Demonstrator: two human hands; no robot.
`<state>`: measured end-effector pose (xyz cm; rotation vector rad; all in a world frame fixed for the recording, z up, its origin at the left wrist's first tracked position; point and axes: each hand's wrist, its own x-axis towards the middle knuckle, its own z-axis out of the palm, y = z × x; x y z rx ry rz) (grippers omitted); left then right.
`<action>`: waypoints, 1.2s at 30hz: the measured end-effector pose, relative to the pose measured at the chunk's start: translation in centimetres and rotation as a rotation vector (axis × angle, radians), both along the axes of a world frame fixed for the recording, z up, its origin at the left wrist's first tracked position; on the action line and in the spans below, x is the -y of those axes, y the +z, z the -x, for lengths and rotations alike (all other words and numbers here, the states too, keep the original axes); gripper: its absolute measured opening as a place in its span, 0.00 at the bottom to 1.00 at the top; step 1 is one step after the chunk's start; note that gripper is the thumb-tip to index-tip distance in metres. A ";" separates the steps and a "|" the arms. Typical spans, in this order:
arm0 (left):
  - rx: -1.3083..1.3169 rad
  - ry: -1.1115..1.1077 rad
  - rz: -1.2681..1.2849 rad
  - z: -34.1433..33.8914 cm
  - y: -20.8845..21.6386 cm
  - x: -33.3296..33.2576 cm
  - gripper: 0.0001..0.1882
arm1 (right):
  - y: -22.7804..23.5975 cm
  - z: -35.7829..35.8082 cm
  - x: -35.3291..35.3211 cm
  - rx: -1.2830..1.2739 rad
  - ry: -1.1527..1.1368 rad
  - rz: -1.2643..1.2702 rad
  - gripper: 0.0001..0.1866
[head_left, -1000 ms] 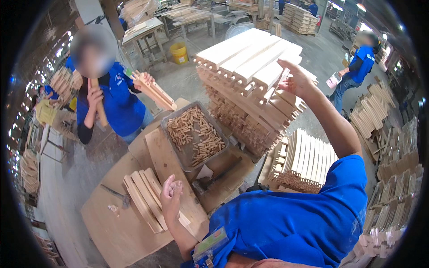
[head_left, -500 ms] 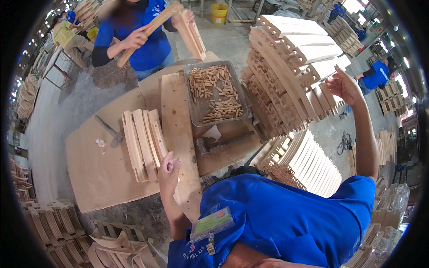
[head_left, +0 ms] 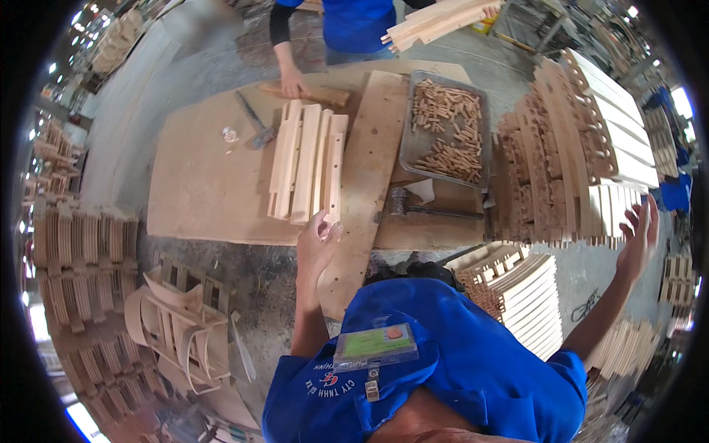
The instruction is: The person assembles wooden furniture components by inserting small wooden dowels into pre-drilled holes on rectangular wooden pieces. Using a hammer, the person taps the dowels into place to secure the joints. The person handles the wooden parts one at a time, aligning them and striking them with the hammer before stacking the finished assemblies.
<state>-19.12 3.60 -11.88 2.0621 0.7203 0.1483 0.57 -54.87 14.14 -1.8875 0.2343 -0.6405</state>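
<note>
The left hand is held with its fingers partly curled at the near end of the slats; whether they are touched, or anything is gripped, cannot be told. The slats are laid side by side on the table, just beyond that hand. The right hand is held open, fingers spread, just beside the stack, which is seen to its left; contact cannot be made out. Beyond the left hand and to its left, a hammer is laid; to its right, a board is set, then a tray filled with dowels, with a mallet on the near side. Farther beyond the left hand, a wooden bar is touched by a co-worker's hand, and more slats are held up by the same person's other hand.
</note>
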 end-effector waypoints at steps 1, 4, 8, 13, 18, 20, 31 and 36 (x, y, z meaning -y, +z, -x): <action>-0.004 0.043 -0.061 0.5 0.1 0.1 0.29 | 0.3 1.4 -2.9 0.076 0.041 0.051 0.23; -0.148 0.117 -0.123 1.1 0.7 -0.7 0.30 | -0.8 5.5 -8.3 0.048 0.439 0.197 0.21; -0.299 0.066 -0.194 -0.1 -0.6 -1.6 0.33 | -7.3 7.6 -17.3 -0.406 0.880 0.184 0.22; -0.291 -0.044 -0.499 -1.4 -2.2 0.8 0.34 | -20.5 9.5 -21.5 -0.806 1.241 0.790 0.27; -0.268 0.022 -0.535 -0.8 -3.0 2.2 0.34 | -24.4 11.5 -21.5 -0.768 1.270 0.714 0.27; -0.246 0.030 -0.558 -0.8 -3.2 2.2 0.33 | -24.3 10.5 -21.5 -0.810 1.234 0.737 0.26; -0.106 0.025 -0.270 -6.4 -1.1 3.6 0.30 | -29.2 4.8 -19.0 -0.496 1.094 0.767 0.25; -0.100 -0.085 -0.357 -14.5 0.1 5.4 0.30 | -28.2 4.3 -18.0 -0.598 1.140 0.693 0.25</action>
